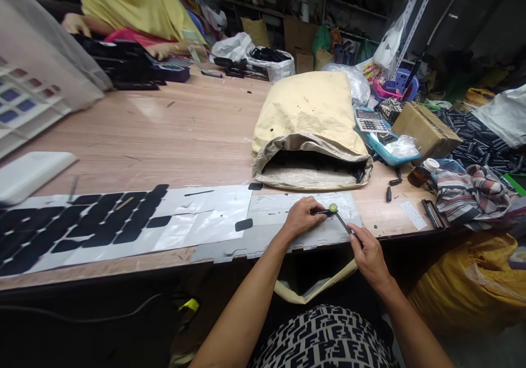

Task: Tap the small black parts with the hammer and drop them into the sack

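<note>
Two slender things fill my closed fingers: one black piece [324,211] in the left hand [303,216], one metal-shafted tool [344,223] in the right hand [369,253].

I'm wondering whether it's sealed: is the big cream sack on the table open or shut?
Open: the sack lies with its mouth gaping, dark inside.

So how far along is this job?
Likely partway, though the pictures can't settle it. Looks done: perhaps the bare stretch of white sheet, if pads were lifted from it. In hand: the left hand grips a black piece with a green round end; the right hand holds a metal rod to it. Probably left: the rows of black pads.
</note>
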A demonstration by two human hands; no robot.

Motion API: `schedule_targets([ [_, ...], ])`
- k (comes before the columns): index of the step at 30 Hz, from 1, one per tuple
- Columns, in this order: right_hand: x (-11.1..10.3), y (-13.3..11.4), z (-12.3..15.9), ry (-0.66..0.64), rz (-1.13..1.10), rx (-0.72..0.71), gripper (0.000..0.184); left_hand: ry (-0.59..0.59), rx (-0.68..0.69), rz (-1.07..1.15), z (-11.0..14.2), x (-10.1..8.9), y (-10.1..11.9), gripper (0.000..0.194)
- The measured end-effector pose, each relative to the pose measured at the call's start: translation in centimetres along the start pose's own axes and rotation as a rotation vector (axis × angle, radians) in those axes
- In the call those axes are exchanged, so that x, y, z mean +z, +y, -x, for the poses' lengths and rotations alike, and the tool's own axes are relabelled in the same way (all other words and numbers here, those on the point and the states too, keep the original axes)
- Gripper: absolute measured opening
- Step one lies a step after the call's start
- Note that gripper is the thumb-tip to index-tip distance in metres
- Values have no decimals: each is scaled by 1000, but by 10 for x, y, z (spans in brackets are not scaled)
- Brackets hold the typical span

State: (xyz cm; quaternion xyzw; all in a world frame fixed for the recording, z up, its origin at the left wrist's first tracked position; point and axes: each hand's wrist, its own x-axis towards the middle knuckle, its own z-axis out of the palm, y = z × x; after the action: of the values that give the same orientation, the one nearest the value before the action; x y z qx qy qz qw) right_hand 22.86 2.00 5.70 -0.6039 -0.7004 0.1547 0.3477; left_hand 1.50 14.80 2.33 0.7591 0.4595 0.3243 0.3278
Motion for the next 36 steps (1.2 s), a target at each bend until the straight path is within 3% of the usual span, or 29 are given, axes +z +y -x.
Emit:
schedule_targets([
  [5,-5,20,-18,95,83,27,34,-7,14,-18,0,-1,1,10],
  [11,-6,56,-52,172,516,-1,31,7,33,-107,2,2,1,13],
  [15,-1,61,-59,178,702,-61,31,-13,30,-163,0,3,1,16],
  [19,2,58,-58,183,745,-65,30,-77,34,-130,1,-4,6,18],
  [24,3,59,-56,173,763,-57,29,-204,164,-64,37,-9,19,16],
  [29,4,61,-57,184,771,-51,30,-203,241,-243,83,7,30,15],
  [36,4,61,-56,192,768,-54,30,-167,259,-359,93,21,32,12],
])
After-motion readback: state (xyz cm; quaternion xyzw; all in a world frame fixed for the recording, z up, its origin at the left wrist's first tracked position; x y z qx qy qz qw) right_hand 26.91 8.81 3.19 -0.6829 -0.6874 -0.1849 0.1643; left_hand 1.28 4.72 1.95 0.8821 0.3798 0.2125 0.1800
